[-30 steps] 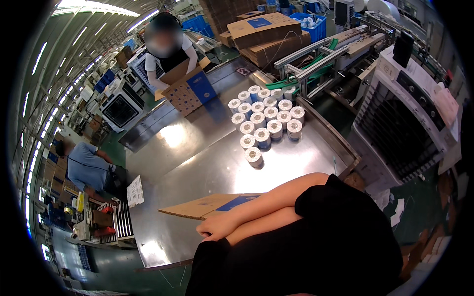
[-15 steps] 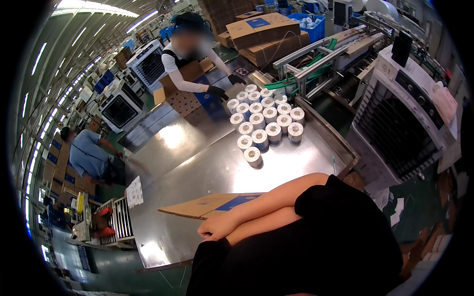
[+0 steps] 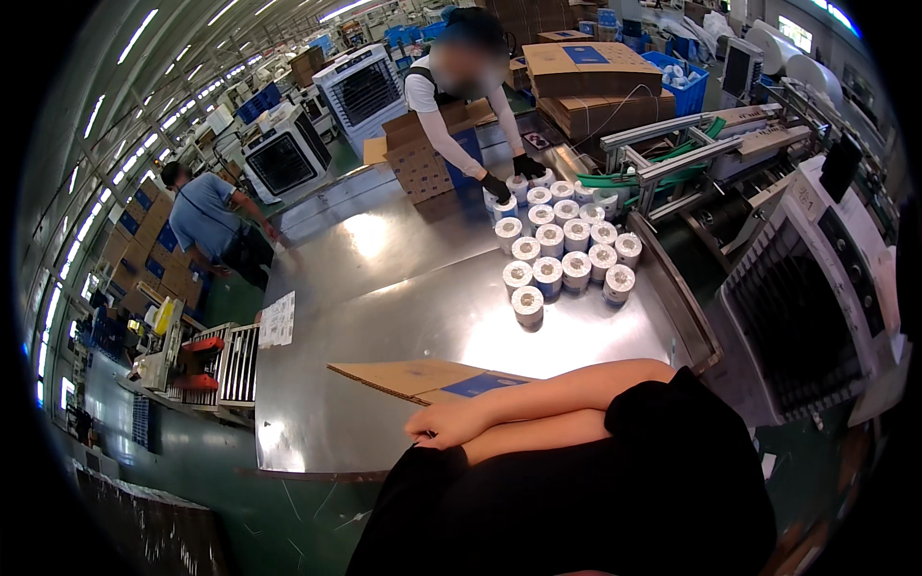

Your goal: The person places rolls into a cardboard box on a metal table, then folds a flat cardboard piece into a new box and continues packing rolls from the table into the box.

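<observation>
My forearms are folded across each other in front of me, above the near edge of a metal table. My right hand (image 3: 448,423) lies at the left, its fingers curled in against the black sleeve (image 3: 423,480) of my left arm; what they grip is hidden. The left forearm (image 3: 538,434) runs underneath towards the right sleeve, where my left hand is out of sight. Just beyond my arms lies a flat brown cardboard piece (image 3: 413,377) with a blue patch (image 3: 480,384). Farther off, several white paper rolls (image 3: 549,240) with blue on their sides stand upright in a cluster.
Across the metal table (image 3: 384,288), a co-worker's black-gloved hands (image 3: 509,178) touch the far rolls, beside an open carton (image 3: 423,158). A paper sheet (image 3: 279,319) lies at the left edge. An air cooler (image 3: 807,298) and a conveyor frame (image 3: 672,154) stand right.
The view has swung left, so the scene sits farther right. The co-worker's gloved hands have come in onto the far rolls. My arms stay folded.
</observation>
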Tool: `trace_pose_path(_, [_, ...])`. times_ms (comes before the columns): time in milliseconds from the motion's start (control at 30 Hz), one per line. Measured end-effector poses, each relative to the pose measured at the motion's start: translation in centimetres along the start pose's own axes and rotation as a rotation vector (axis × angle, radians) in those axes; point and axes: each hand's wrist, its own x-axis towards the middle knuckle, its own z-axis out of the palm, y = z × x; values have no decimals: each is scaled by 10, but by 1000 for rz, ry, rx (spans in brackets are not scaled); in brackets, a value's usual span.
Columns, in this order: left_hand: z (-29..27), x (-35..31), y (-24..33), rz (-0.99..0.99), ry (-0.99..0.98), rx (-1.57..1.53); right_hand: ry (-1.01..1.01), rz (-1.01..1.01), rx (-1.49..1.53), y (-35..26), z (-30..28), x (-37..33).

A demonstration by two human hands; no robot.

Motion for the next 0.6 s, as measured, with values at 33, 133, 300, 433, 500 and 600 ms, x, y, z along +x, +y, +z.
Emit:
trace_pose_path(33, [-2, 1, 2, 3, -14, 16, -12, 43, -28, -2, -1, 0])
trace_pose_path(133, [-4, 4, 6, 18, -43, 57, -9, 106, -64, -9, -4, -3])
trace_pose_path(300, [-10, 8, 12, 36, -68, 108, 59, 49, 23, -11, -4, -5])
trace_pose_path(433, [-13, 10, 17, 59, -90, 149, 26, 103, -109, -9, -7, -6])
trace_pose_path(500, [-15, 10, 19, 71, -99, 175, 8, 216, -151, -19, -12, -9])
trace_pose_path(600, [-18, 0, 26, 60, -74, 226, 147, 204, -114, -52, -19, -15])
